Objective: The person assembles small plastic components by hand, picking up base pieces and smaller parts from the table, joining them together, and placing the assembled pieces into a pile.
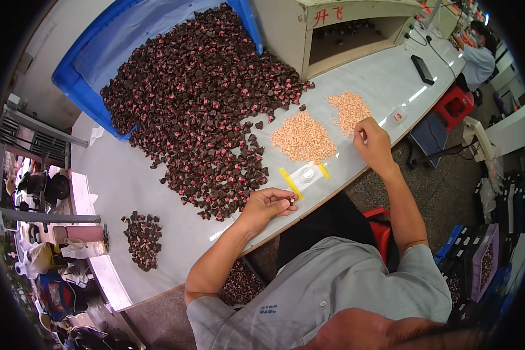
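My left hand (268,209) is closed near the table's front edge, thumb against fingers, on a small dark part of which only a little shows. Beside its fingertips, a white strip (307,175) with a small clear round piece is fixed to the table by yellow tape (291,182). My right hand (373,144) is curled at the near edge of a small pile of tiny beige pieces (350,111); whatever its fingertips hold is too small to make out. Between the hands and the box lies a larger beige pile (303,137).
A huge heap of dark parts with pink-red spots (198,87) spills from a blue tray (79,87). A smaller dark pile (143,240) lies at left. An open-fronted box (303,41) stands at the back, a black bar-shaped object (422,69) right of it. Another person (478,61) sits far right.
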A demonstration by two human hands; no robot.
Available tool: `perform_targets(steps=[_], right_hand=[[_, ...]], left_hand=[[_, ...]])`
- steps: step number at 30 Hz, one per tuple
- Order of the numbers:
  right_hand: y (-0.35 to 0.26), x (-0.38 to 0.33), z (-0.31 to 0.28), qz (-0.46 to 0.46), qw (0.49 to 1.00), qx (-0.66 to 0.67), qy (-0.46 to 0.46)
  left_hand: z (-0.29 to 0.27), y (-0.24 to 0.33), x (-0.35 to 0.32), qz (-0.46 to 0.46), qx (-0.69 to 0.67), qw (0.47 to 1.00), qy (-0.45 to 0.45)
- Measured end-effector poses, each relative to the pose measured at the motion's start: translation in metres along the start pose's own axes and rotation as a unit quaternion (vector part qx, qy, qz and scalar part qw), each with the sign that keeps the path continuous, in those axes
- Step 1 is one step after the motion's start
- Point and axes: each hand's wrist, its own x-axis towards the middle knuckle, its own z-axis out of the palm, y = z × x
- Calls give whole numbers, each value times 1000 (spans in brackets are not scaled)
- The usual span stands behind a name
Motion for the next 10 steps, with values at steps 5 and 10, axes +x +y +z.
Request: perform_targets(steps=[5,10], right_hand=[[-20,-8,-4,31,979,200,-17],[-68,-34,11,-20,940,294,-174]], left_hand=[[2,4,0,-9,7,1000,-9],[-3,1,0,-23,48,998,-41]])
